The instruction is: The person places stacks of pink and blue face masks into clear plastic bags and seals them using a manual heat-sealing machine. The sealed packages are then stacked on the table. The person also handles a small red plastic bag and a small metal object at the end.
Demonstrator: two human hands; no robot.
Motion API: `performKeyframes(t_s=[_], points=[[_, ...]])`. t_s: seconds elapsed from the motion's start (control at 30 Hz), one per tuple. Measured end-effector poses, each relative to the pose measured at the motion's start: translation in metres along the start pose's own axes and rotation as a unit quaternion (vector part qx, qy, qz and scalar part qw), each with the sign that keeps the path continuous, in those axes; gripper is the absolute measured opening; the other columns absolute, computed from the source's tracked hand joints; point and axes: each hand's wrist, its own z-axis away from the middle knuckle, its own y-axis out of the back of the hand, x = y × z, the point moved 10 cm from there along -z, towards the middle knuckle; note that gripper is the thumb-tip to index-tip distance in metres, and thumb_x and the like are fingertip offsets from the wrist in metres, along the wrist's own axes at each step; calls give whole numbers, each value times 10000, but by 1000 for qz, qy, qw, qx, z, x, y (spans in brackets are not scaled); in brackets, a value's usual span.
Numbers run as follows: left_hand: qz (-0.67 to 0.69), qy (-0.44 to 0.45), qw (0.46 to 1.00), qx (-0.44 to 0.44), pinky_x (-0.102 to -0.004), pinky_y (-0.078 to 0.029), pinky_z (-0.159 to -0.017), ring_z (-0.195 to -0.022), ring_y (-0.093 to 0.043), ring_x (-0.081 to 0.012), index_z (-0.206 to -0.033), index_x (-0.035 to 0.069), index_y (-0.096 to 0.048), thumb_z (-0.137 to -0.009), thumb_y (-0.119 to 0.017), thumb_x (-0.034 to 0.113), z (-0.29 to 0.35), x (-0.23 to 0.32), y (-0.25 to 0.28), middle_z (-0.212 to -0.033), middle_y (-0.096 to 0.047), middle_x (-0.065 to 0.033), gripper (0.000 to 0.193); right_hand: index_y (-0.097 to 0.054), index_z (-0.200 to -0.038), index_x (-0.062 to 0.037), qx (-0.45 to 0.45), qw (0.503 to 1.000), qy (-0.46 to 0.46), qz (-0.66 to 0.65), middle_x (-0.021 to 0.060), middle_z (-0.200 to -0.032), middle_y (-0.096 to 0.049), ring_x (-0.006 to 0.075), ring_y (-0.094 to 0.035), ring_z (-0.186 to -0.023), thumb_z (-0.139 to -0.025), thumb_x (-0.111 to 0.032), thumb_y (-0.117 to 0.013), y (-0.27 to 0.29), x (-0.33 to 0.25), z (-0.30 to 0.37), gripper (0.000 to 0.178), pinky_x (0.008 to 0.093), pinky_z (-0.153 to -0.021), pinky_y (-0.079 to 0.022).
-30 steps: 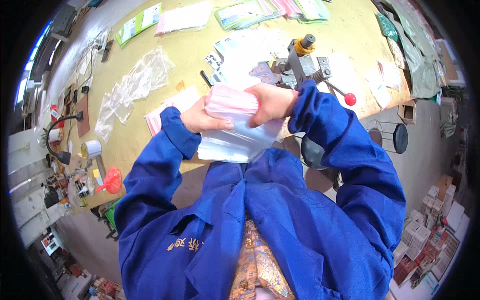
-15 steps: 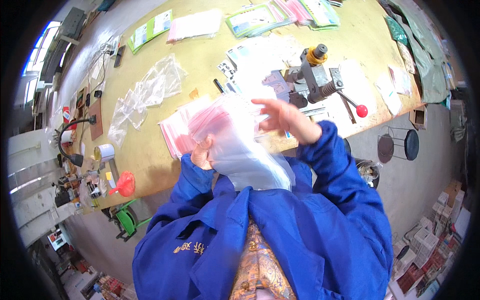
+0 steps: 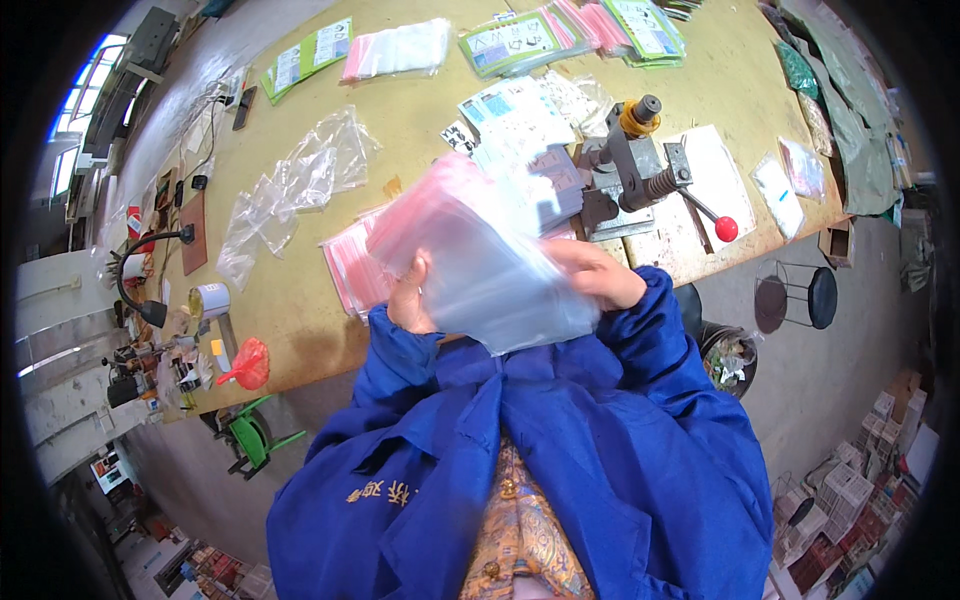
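Note:
A stack of clear plastic bags (image 3: 490,265) with a pink upper edge is held over the table's front edge. My left hand (image 3: 410,292) grips its left side, thumb on top. On the right side, my right hand (image 3: 592,272) is closed around the stack's edge, some fingers hidden beneath or behind it. Beside my left hand, another pile of pink-edged bags (image 3: 352,268) lies on the table. Just beyond the stack are printed sheets (image 3: 520,112) and a bundle of bluish cards (image 3: 556,180).
A hand-lever press (image 3: 640,175) with a red knob stands right of the cards. Crumpled clear plastic (image 3: 300,170) lies to the left. Green printed packs (image 3: 515,42) line the far side. A red plastic bag (image 3: 248,364), a tin can (image 3: 209,300) and a lamp (image 3: 152,314) are at left.
My right hand has come down from above the stack to its right edge and closed on it. The stack has spread out flatter between both hands.

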Motion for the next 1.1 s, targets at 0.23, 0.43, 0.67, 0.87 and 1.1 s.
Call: performKeyframes(t_s=[0.23,0.43,0.67,0.87,1.1], points=[[-11,-90,991,100,-523,-418,-1057,-1261,-510,-335,-1399,64,-435,-962,-600,363,-11,23,24,-1365,-529,-133,554,-379,-1437,-18,205,932,84,-285,129,-1368,-520,248,-529,-1235,-802,-164,-751,2,55,24,750,405,-1029,-436],[-61,-196,969,136,-501,-420,-1056,-1249,-518,-317,-1382,45,-451,-919,-640,157,2,41,15,-1325,-551,-135,512,-545,-1269,-8,414,898,21,-150,79,-1151,-646,180,-617,-1026,-783,10,-761,27,91,15,531,335,-897,-507],[-187,-214,954,93,-509,-372,-1096,-1305,-465,-324,-1429,34,-383,-823,-626,-35,54,57,15,-1377,-497,-148,657,-627,-1173,-2,347,936,16,-61,57,-1062,-683,146,-633,-953,-802,52,-733,37,84,15,390,312,-868,-518],[-153,-49,983,84,-548,-399,-1069,-1336,-440,-345,-1475,9,-299,-809,-727,142,84,32,59,-1424,-455,-179,803,-639,-1175,6,319,944,-23,81,21,-1050,-684,111,-616,-933,-781,85,-717,42,102,15,410,275,-847,-501],[-131,95,981,110,-446,-460,-1023,-1244,-529,-298,-1447,-7,-347,-816,-771,251,72,11,124,-1372,-511,-157,803,-642,-1150,10,285,944,-76,148,18,-1049,-684,118,-616,-951,-789,123,-658,46,130,11,378,282,-868,-499]])
